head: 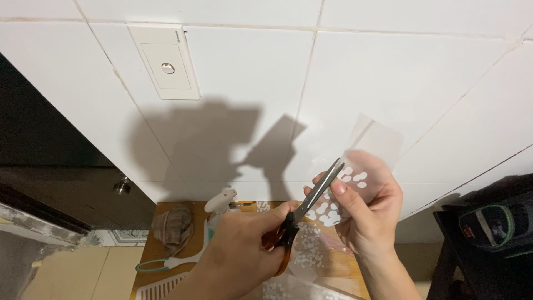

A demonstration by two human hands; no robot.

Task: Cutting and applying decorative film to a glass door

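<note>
A person's left hand (pixel 244 244) grips a pair of scissors (pixel 302 214) by their orange-brown handles, fingers closed through the loops, with the blades slightly parted and angled up and to the right. The right hand (pixel 363 214) is closed on a clear plastic bag (pixel 355 183) printed with white dots, pinching it between thumb and fingers and holding it upright in front of a white tiled wall (pixel 388 83). The blade tips meet the bag's left edge, just beside the right thumb. Below the hands sits a small wooden table (pixel 150 266), where more dotted clear bags (pixel 308 258) lie flat under the scissors. To the left on the table rest a brown shell (pixel 173 226), a white spray bottle (pixel 219 203), a white comb (pixel 158 288) and a pale green handle (pixel 164 264). A white wall plate (pixel 165 62) is fixed to the tiles above, and the shadows of both hands fall on the wall. A dark bag (pixel 491 228) stands at the right edge.
</note>
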